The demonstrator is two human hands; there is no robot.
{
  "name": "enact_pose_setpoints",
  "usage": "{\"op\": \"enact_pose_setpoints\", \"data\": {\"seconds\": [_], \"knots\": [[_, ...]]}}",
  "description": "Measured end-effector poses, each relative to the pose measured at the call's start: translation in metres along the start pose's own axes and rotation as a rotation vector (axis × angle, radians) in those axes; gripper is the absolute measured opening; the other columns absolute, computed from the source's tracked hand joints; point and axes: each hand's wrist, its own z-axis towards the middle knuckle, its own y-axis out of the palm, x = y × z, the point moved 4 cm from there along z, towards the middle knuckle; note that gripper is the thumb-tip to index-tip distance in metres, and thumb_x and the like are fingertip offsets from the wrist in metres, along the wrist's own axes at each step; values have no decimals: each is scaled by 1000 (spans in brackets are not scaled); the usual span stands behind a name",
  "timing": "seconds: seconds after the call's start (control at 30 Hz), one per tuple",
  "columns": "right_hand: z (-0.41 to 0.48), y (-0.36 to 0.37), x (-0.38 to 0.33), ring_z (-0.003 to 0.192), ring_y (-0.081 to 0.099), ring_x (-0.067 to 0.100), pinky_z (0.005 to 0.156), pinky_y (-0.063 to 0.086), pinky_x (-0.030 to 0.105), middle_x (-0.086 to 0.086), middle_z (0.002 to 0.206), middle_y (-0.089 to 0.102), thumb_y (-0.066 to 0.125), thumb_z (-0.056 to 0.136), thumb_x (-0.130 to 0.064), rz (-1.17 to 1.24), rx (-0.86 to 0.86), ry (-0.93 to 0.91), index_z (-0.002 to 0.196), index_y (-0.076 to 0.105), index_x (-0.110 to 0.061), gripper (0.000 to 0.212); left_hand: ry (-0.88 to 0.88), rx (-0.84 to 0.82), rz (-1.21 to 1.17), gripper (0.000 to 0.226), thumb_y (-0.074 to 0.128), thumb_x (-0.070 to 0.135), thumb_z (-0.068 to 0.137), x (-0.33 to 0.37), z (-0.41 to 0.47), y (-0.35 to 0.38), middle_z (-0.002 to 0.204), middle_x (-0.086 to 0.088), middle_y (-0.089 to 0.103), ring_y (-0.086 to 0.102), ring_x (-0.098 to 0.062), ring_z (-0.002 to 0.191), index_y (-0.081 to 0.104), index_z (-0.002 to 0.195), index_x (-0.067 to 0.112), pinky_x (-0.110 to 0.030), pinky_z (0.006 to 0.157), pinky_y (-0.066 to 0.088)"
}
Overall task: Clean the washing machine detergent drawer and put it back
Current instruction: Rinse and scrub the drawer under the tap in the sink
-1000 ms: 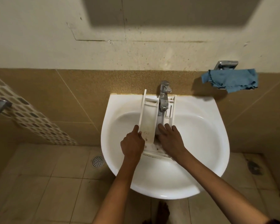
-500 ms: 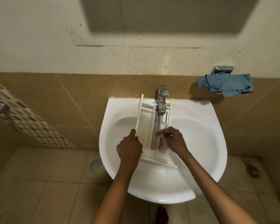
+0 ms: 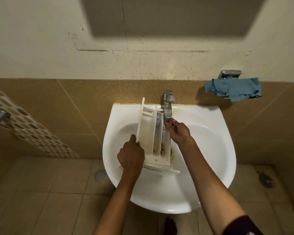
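While the white plastic detergent drawer (image 3: 153,141) lies lengthwise in the glossy white ceramic wash basin (image 3: 210,150), its front panel toward the person and its far end raised beside the chrome tap (image 3: 168,107), the step in hand looks like rinsing. The left hand (image 3: 131,156) holds the drawer's left wall near the front, its grip closed round that edge. The right hand (image 3: 176,131) is up at the spout, fingers curled just under the outlet. Whether that grip pinches the spout or only cups below it, I cannot tell, nor whether water runs.

Brown residue (image 3: 163,148) sits in the compartments nearest the front. Doing this well probably means sliding those compartments under the spout, keeping the far end high so dirty water drains forward, and rubbing the corners with fingertips. Wet plastic is likely slippery, so the left grip should be firm.

The basin is stained brownish round the tap base. It hangs against speckled brown wall tiles (image 3: 92,102) under a scuffed cream wall (image 3: 41,39). A crumpled blue cloth (image 3: 234,89) drapes from a chrome wall holder (image 3: 229,74), well apart to the right. Below lie beige floor tiles (image 3: 41,200) with a round metal floor drain (image 3: 100,175) at the left.
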Motion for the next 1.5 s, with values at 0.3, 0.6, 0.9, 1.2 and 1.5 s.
{"op": "enact_pose_setpoints", "data": {"seconds": [0.3, 0.6, 0.9, 1.2, 1.5], "knots": [[-20, -11, 4, 86, 61, 27, 85, 49, 27, 14, 84, 65, 44, 87, 11, -1019, -76, -224, 97, 65, 11, 23, 17, -33, -12, 22, 40, 24, 98, -5, 8, 4, 95, -5, 67, 65, -25, 82, 50, 115, 16, -29, 67, 44], [-41, -31, 35, 57, 53, 24, 48, 23, 26, 3, 72, 53, 38, 54, -6, -2282, -79, -1172, 61, 63, -19, 29, 18, -49, 22, 24, 36, 24, 98, -3, 6, 2, 95, -6, 65, 63, -25, 82, 47, 118, 16, -28, 63, 38], [-36, -40, 29, 73, 34, 22, 56, 27, 30, 0, 92, 38, 32, 66, 0, -2229, 38, -1403, 70, 71, -21, 43, 20, -35, 24, 23, 37, 25, 98, -3, 6, 3, 93, -7, 66, 64, -25, 80, 47, 117, 16, -28, 62, 39], [-46, -63, 28, 70, 28, 16, 58, 22, 24, -3, 77, 50, 42, 46, 5, -2178, -109, -1302, 68, 72, -39, 57, 10, -46, -1, 22, 37, 24, 98, -5, 3, 4, 93, -7, 66, 64, -26, 80, 48, 115, 15, -26, 62, 38], [-43, -57, 38, 69, 44, 21, 51, 28, 26, 1, 78, 55, 51, 49, 10, -2178, -150, -1299, 68, 74, -32, 51, -8, -91, -82, 15, 39, 22, 98, -5, -1, 1, 92, -8, 64, 57, -24, 73, 48, 106, 12, -28, 63, 38]]}}
